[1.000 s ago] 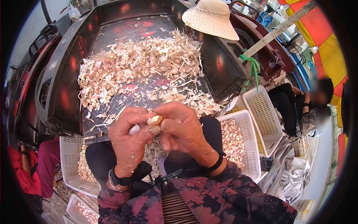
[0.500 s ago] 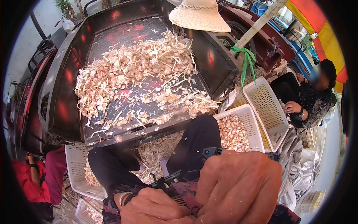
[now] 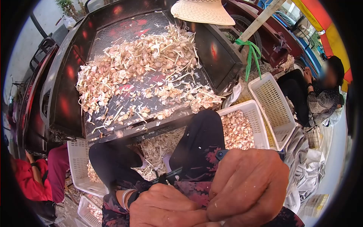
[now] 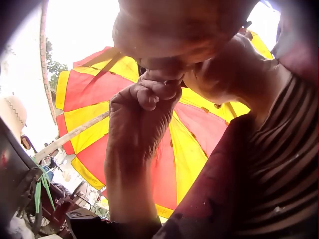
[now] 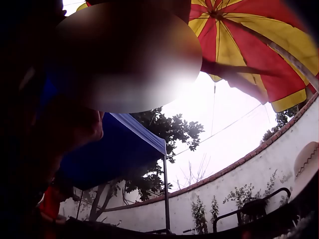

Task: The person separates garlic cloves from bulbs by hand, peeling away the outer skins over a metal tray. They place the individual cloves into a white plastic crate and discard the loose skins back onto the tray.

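Both hands are raised close under the head camera, large at the bottom of the head view. My left hand (image 3: 166, 206) shows its back, knuckles bent, a bracelet and dark band at its wrist. Beside it my right hand (image 3: 249, 185) curls its fingers down, overlapping the left fingertips in this view. From the left wrist, the right hand (image 4: 139, 114) appears upright with bent fingers, right under the left hand (image 4: 174, 35). I cannot tell what the fingers hold. Beyond my knees, a heap of garlic (image 3: 140, 56) with stalks and skins lies on a dark metal cart bed (image 3: 124, 28).
A white crate (image 3: 263, 126) of garlic cloves (image 3: 237, 130) stands by my right knee, another crate (image 3: 274, 109) beside it. At my left is one more crate (image 3: 77, 159). People sit at right (image 3: 325, 90) and left (image 3: 32, 178). A straw hat (image 3: 202, 13) rests on the cart's edge.
A second ago both hands pinched a garlic clove over my lap. They have since come up close to the camera, and the clove is out of sight. The view has shifted slightly.
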Motion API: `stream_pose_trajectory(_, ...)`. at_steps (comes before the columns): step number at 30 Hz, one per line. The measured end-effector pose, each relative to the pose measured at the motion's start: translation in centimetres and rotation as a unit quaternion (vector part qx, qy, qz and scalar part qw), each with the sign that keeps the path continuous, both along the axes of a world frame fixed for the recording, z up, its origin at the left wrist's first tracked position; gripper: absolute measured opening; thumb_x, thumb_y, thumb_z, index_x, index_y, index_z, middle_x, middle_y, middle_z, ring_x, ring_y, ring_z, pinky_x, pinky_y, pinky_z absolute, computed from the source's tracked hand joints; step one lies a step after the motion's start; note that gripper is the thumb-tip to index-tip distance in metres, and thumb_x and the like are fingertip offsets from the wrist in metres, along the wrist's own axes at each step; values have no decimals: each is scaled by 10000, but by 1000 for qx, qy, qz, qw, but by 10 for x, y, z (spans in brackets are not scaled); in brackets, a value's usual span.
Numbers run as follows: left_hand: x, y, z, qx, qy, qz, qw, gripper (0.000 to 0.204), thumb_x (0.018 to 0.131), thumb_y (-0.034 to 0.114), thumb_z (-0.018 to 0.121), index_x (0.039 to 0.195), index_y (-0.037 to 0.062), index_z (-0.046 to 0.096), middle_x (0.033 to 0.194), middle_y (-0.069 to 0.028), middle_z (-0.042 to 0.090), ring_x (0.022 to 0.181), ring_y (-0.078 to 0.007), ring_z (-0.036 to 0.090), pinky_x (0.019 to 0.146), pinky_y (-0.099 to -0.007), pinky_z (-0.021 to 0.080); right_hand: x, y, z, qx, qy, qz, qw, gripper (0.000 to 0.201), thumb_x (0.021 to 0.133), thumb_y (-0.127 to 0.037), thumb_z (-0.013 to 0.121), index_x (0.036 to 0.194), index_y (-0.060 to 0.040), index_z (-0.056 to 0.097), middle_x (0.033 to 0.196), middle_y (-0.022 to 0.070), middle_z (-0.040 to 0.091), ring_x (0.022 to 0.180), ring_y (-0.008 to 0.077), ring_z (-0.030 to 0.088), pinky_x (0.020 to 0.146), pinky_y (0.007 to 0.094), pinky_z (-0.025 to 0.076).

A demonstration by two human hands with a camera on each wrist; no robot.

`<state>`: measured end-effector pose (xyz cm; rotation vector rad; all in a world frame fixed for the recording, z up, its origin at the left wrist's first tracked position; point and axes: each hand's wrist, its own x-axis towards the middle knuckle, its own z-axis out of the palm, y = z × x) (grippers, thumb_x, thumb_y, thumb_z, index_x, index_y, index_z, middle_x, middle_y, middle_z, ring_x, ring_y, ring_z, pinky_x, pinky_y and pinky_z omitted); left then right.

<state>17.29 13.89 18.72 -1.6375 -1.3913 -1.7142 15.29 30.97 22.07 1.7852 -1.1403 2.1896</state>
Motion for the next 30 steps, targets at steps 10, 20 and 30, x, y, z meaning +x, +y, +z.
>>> stream_pose_trajectory(10, -2, 39, -7, -117, -143, 29, 982, 348, 786, -46, 694, 1128, -50, 629, 933, -154, 697, 684, -231, 695, 540, -278, 538, 22, 72, -36, 121, -33, -219, 968, 255, 727, -25, 830, 956, 11, 723, 780, 209, 687, 596, 186, 679, 457, 241, 498)
stream_pose_trajectory(20, -32, 86, -80, -128, -612, -97, 774, 334, 969, 134, 582, 1267, -18, 576, 809, -47, 659, 523, -53, 488, 459, -198, 364, 28, 91, -90, 361, -69, -591, 718, 230, 791, -86, 767, 1002, -64, 677, 728, 76, 659, 595, 184, 660, 529, 276, 492)
stream_pose_trajectory(30, -22, 141, -120, -55, -734, -192, 649, 175, 992, 171, 521, 943, 24, 602, 752, -43, 619, 470, -70, 475, 414, -217, 303, 54, 134, -112, 253, -395, -477, 744, 135, 833, 19, 680, 954, 39, 624, 742, 107, 690, 537, 125, 647, 465, 220, 517)
